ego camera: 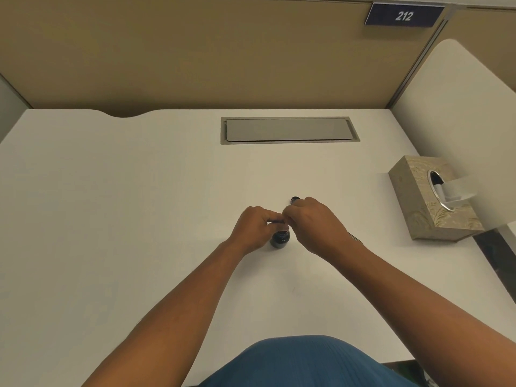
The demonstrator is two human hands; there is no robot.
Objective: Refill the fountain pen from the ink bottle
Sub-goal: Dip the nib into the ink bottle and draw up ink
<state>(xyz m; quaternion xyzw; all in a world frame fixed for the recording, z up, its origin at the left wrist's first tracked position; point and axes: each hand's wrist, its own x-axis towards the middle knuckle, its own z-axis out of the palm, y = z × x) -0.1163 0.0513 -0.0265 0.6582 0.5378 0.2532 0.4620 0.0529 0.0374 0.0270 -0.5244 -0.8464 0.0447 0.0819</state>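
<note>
From the head view: ink bottle [280,239] upright on the white desk [139,219], near centre, directly under both hands. Left hand [252,229] curled beside the bottle's left, right hand [314,223] pinching above its mouth; fountain pen hidden, axis untellable. Small dark cap [294,200] just beyond the right hand.

tissue box [430,202] right on desk [111,205] | grey cable hatch [289,129] | sign 212 [404,15]

Person at desk, seen from above: both forearms bare to the elbows, no sleeves, rings or watch visible; ribbed teal-blue garment [310,361] covers torso at bottom of frame.
</note>
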